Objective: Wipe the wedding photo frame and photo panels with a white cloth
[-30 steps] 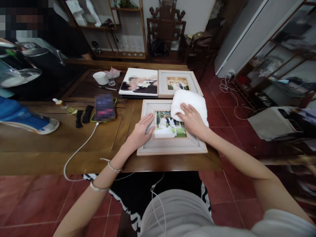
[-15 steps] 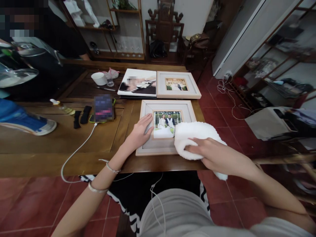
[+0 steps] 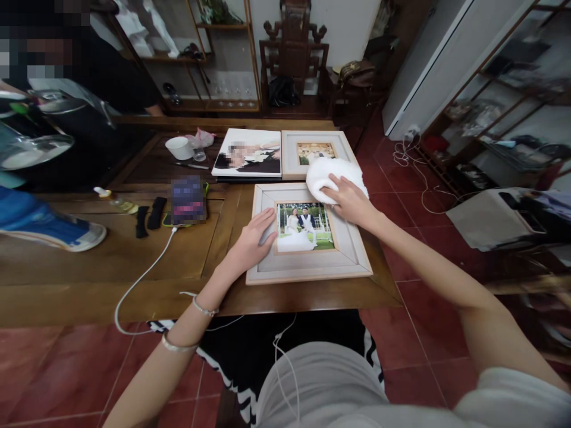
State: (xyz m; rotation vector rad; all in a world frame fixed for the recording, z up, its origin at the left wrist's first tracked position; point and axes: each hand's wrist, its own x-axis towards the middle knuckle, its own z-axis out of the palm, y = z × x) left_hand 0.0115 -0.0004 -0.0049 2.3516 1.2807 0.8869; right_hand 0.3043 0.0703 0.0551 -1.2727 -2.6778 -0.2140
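A picture frame (image 3: 312,267) with a pale wooden border and a wide whitish mat lies flat near the table's front edge, a photo of two people at its centre. My left hand (image 3: 256,241) rests flat on its left side, fingers stretched out beside the photo. In my right hand (image 3: 350,199) is a bunched white towel (image 3: 334,173), which covers the frame's upper right corner. The towel also overlaps part of a second picture frame (image 3: 289,157) lying behind. Left of that one lies a photo album (image 3: 267,166) with a white and black cover.
On the wooden table (image 3: 200,294) stand a white cup (image 3: 179,148), a small bottle (image 3: 116,201), black straps (image 3: 156,213) and a phone (image 3: 187,202) on a white cable. A blue and white shoe (image 3: 49,223) is at left. Another person (image 3: 111,65) is at the far left.
My right hand has moved the towel from the frame's lower right corner up and away to its upper right corner. My left hand stays in place on the frame.
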